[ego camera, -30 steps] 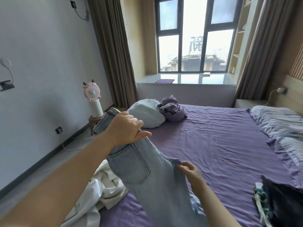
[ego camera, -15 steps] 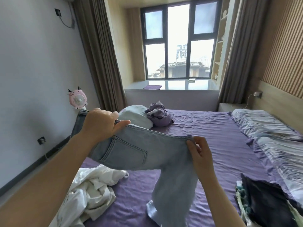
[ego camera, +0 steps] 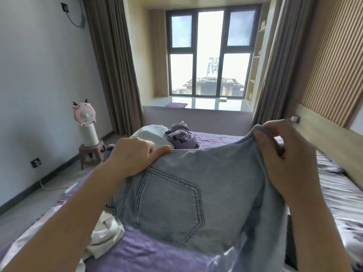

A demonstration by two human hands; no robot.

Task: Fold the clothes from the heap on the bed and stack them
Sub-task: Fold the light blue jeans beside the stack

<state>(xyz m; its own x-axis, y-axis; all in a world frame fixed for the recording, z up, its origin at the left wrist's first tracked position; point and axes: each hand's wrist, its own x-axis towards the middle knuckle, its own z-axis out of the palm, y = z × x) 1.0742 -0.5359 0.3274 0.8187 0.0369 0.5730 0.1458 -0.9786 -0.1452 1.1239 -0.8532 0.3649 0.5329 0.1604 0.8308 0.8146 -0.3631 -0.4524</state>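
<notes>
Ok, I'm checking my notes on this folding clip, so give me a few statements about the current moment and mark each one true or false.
1. Both hands hold the light blue jeans up off the bed. True: the left hand and the right hand each grip the top edge.
2. A back pocket of the jeans faces the camera. True.
3. The white garment is in the right hand. False: it lies on the purple bed sheet, below the left forearm.
4. The pink fan stands on the bed. False: it stands on a small stool beside the bed.
5. The purple clothes lie at the far end of the bed. True.
</notes>
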